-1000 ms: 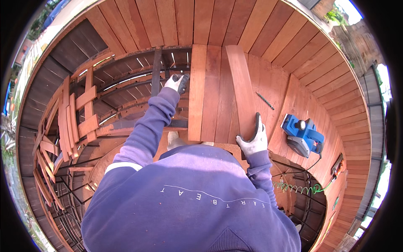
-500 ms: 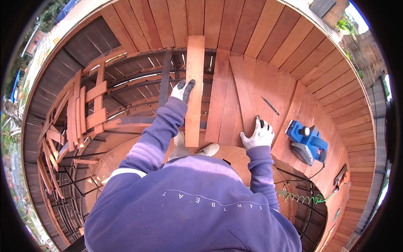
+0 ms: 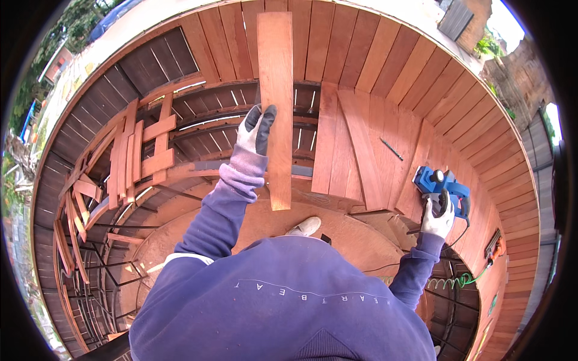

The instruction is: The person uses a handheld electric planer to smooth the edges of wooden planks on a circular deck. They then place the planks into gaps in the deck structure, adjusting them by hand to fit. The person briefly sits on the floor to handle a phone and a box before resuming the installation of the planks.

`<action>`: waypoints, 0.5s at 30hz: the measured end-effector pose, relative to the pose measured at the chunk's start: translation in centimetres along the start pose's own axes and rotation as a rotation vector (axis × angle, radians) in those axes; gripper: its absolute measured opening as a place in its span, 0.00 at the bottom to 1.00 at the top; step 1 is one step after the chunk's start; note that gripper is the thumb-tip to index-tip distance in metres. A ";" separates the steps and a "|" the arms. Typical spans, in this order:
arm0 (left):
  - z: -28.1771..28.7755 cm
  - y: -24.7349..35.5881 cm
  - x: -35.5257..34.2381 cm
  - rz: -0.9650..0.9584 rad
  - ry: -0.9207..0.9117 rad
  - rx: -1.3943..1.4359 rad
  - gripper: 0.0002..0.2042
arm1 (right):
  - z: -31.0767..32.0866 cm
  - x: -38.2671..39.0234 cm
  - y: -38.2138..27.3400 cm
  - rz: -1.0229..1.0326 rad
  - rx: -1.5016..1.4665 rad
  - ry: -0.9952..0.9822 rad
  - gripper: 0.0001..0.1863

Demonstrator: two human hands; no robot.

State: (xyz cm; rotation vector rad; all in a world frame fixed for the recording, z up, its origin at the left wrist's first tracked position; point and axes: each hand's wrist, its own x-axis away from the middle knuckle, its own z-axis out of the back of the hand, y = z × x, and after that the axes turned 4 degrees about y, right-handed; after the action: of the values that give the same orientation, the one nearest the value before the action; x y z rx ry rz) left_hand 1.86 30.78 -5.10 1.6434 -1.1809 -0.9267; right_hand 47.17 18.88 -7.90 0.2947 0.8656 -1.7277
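My left hand (image 3: 257, 127), in a white and dark glove, grips the left edge of a long reddish wooden board (image 3: 278, 66). The board is raised above the curved bench frame, and its far end overlaps the slatted backrest. My right hand (image 3: 439, 215), gloved the same way, is at the near side of a blue and grey electric planer (image 3: 439, 182), thumb and fingers apart. The planer rests on the planked seat (image 3: 355, 141); whether my fingers touch it is hard to tell.
A loose tapered board (image 3: 359, 144) and a dark pencil-like stick (image 3: 392, 149) lie on the seat. A green coiled hose (image 3: 465, 279) runs to an orange-and-black tool (image 3: 495, 248) at right. At left, loose wooden strips (image 3: 135, 153) lie across the open metal frame (image 3: 120, 253).
My left hand has lifted the board, its far end now higher over the backrest. My right hand has left the seat planks and moved right to the planer.
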 end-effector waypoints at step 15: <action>1.3 0.8 9.0 -0.034 -0.050 0.140 0.13 | 4.5 -1.0 8.2 0.061 0.283 0.056 0.44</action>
State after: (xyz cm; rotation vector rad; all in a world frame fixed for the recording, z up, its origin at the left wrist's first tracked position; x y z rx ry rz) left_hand 2.86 21.71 -5.45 1.7651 -1.2809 -0.9287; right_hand 56.03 15.68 -7.46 0.5543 0.6438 -1.7914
